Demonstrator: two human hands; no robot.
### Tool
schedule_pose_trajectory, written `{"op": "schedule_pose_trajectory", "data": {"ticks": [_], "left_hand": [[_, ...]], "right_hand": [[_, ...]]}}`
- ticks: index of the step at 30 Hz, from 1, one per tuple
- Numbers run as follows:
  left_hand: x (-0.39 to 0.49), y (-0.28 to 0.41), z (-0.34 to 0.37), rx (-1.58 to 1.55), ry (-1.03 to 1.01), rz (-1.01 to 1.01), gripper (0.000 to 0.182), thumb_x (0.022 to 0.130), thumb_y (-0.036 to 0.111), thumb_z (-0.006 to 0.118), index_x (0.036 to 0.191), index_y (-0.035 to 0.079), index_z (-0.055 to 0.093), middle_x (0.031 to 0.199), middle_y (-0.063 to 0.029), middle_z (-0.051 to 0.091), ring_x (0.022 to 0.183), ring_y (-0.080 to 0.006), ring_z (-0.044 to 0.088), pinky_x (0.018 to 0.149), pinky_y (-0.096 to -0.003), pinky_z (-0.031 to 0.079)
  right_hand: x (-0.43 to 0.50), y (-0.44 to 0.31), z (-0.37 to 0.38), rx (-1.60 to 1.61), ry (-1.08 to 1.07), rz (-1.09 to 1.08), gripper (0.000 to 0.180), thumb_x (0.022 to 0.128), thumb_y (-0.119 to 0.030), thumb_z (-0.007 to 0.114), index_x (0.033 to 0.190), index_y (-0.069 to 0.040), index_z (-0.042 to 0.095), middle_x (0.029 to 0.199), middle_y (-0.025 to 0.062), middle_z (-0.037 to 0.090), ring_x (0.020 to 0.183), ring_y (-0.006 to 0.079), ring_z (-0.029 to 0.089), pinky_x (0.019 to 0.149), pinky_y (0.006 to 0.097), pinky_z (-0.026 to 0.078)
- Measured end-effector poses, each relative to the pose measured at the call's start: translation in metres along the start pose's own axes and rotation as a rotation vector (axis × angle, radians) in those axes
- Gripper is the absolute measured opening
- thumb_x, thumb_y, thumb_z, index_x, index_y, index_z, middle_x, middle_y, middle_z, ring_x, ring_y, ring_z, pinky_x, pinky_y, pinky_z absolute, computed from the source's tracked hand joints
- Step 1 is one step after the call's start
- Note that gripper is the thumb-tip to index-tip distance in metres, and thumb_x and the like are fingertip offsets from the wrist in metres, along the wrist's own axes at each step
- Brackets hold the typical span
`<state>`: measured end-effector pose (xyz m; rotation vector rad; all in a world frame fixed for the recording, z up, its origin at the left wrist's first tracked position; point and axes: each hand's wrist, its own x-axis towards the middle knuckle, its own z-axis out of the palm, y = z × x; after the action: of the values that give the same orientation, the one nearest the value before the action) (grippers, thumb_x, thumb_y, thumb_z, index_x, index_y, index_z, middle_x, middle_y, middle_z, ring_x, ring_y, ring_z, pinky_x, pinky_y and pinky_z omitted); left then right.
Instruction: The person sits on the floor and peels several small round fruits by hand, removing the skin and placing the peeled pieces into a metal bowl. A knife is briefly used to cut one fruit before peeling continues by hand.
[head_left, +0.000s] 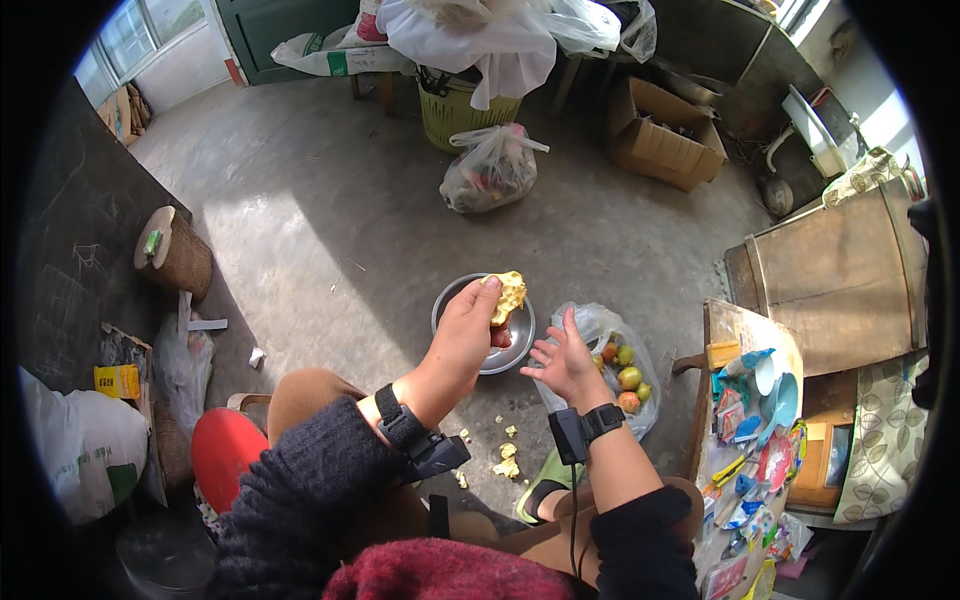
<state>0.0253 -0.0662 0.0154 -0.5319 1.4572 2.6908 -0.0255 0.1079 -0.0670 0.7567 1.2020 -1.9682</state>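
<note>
My left hand (466, 319) is closed around a piece of yellow, pitted pomegranate peel or membrane (510, 296), whose upper part shows above the thumb. Something dark red shows under the fingers, too small to tell. Below this hand stands a round metal bowl (444, 298) on the floor, partly hidden by it. To the right, my right hand (564, 360) is empty, palm turned up and fingers spread. It is over the near left edge of a clear plastic bag (652, 375) of whole pomegranates (628, 379). Yellow peel scraps (507, 463) lie on the floor between my arms.
A low table (701, 420) with small packets is at the right, beside a wooden barrel-like tub (832, 270). A tied plastic bag (491, 172), a green basket (457, 112) and a cardboard box (660, 142) stand ahead. A red round seat (225, 456) and a woven stool (176, 255) are left.
</note>
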Motion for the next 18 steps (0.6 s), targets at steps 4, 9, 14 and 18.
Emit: {"op": "schedule_pose_trajectory", "data": {"ticks": [4, 9, 14, 18], "left_hand": [[0.005, -0.013, -0.009, 0.120, -0.021, -0.077, 0.028, 0.099, 0.032, 0.044, 0.097, 0.006, 0.056, 0.076, -0.0003, 0.054, 0.060, -0.0081, 0.048, 0.054, -0.0242, 0.045], [-0.004, -0.062, -0.007, 0.641, -0.279, -0.337, 0.032, 0.097, 0.032, 0.047, 0.091, 0.002, 0.057, 0.072, -0.0018, 0.053, 0.059, -0.0101, 0.051, 0.053, -0.0257, 0.044], [-0.016, -0.106, -0.007, 1.091, -0.543, -0.184, 0.036, 0.095, 0.032, 0.048, 0.091, -0.002, 0.059, 0.074, -0.0133, 0.062, 0.065, -0.0233, 0.061, 0.061, -0.0371, 0.047], [-0.023, -0.129, -0.004, 1.241, -0.704, -0.242, 0.041, 0.091, 0.038, 0.049, 0.094, -0.001, 0.062, 0.087, -0.0215, 0.065, 0.087, -0.0375, 0.062, 0.075, -0.0451, 0.046]], "right_hand": [[-0.053, -0.023, -0.038, -0.311, -0.011, -0.153, 0.056, 0.089, -0.038, 0.060, 0.126, -0.001, 0.042, 0.129, 0.0156, 0.042, 0.113, 0.0262, 0.045, 0.097, 0.0483, 0.040], [-0.128, -0.045, -0.075, -1.106, -0.036, -0.709, 0.032, 0.085, -0.013, 0.063, 0.113, -0.003, 0.052, 0.114, 0.0110, 0.052, 0.092, 0.0197, 0.056, 0.083, 0.0330, 0.048], [-0.157, -0.026, -0.086, -1.284, 0.022, -0.719, 0.043, 0.080, -0.012, 0.067, 0.119, -0.001, 0.053, 0.119, 0.0146, 0.053, 0.099, 0.0250, 0.058, 0.086, 0.0328, 0.047], [-0.158, -0.026, -0.098, -1.420, -0.082, -0.753, 0.022, 0.081, -0.010, 0.068, 0.098, 0.001, 0.059, 0.113, 0.0139, 0.060, 0.099, 0.0214, 0.059, 0.081, 0.0305, 0.048]]}}
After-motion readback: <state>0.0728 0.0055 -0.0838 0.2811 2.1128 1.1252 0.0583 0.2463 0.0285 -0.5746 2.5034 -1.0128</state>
